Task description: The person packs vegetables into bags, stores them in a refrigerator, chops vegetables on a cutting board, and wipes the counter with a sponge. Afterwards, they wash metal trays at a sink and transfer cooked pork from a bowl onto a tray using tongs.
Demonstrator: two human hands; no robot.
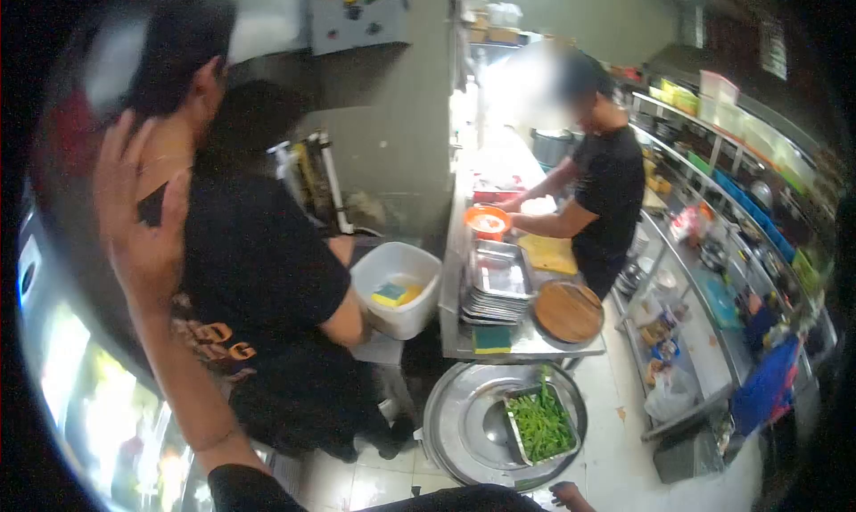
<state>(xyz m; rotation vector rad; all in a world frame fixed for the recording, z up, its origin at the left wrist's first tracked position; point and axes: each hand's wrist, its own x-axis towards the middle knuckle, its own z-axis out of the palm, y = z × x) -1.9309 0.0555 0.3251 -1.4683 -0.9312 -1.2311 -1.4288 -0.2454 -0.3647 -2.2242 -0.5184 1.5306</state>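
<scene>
My left hand [147,218] is raised at the left, fingers apart and nothing in it, close to the shoulder of a person in a black T-shirt [259,253]. Whether it touches that person I cannot tell. At the bottom edge shows part of my right hand [569,494], low and small, its fingers seemingly loose with nothing visible in them. It is nearest to a metal tray [510,427] of cut green vegetables [542,425]. That tray rests on a wide round metal lid or basin [455,423] below the steel table.
On the steel table [580,341] are stacked metal trays [499,271], a round wooden board [568,312] and a sponge [492,339]. Another person [615,173] handles an orange bowl [487,221]. A white bin [397,289] stands left of the table; loaded shelves [695,271] line the right.
</scene>
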